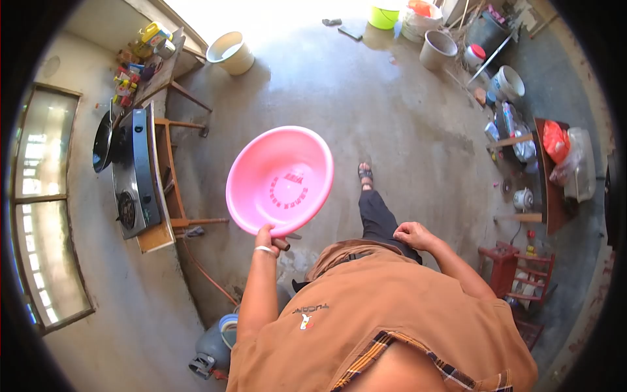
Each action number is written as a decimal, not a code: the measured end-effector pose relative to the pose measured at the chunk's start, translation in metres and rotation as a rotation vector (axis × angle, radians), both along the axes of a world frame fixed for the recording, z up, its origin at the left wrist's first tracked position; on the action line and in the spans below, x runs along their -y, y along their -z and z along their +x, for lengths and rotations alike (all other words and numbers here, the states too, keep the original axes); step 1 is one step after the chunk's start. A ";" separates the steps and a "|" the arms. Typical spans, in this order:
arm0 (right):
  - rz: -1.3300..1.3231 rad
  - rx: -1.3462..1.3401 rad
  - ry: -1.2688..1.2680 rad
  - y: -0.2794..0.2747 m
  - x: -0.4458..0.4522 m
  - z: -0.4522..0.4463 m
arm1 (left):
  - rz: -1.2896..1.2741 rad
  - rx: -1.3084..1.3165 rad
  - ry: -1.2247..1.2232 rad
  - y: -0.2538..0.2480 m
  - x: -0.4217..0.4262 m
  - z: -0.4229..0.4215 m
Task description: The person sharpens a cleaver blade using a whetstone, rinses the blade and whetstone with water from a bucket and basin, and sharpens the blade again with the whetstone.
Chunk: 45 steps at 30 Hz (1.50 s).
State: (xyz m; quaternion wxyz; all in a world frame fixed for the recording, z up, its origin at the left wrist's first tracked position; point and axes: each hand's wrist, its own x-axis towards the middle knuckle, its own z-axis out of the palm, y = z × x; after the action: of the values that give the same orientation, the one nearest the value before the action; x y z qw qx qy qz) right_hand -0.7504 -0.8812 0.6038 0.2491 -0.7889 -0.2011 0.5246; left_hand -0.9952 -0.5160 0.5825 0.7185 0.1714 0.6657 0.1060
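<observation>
My left hand (266, 242) grips the near rim of a pink plastic basin (251, 186), thumb over the edge. The basin is tilted, and its inside shows dark printed marks on the bottom and nothing lying in it. A brown handle (281, 244) sticks out beside the same hand, with a grey metal piece (294, 236) by it. It looks like a knife, mostly hidden under the basin and fingers. My right hand (415, 235) hangs near my right thigh, fingers loosely curled, with nothing seen in it.
At left, a gas stove (138, 176) and a wok (102, 140) stand by the wall; a gas cylinder (212, 346) sits lower left. Ahead are a cream bucket (243, 64) and a green bucket (383, 17). A wooden table (555, 202) and red chair (537, 277) stand at right.
</observation>
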 end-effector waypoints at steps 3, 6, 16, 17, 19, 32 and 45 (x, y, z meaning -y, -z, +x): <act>0.012 -0.066 0.355 0.041 -0.037 0.099 | -0.020 -0.017 -0.054 0.008 -0.028 0.043; -0.232 0.337 -0.018 0.047 -0.061 0.208 | -0.052 -0.043 -0.131 0.004 -0.053 0.084; -0.176 0.521 -0.222 0.015 -0.264 0.422 | -0.108 -0.014 -0.388 0.053 -0.148 0.197; -0.204 0.508 -0.198 0.017 -0.287 0.430 | -0.095 -0.017 -0.428 0.063 -0.164 0.213; -0.183 0.513 -0.278 0.036 -0.317 0.449 | -0.109 -0.007 -0.399 0.087 -0.200 0.238; -0.263 0.346 -0.768 0.077 -0.588 0.526 | -0.138 0.004 -0.317 0.098 -0.396 0.334; -0.025 0.457 -0.819 0.223 -1.015 0.613 | -0.268 -0.087 -0.616 0.149 -0.443 0.398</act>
State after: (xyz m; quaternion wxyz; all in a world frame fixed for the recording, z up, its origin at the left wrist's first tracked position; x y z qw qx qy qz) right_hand -0.1373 0.1342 0.3812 -0.0386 -0.7428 -0.5391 0.3950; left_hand -0.5972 -0.0726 0.4338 0.6397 -0.1295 0.7244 0.2222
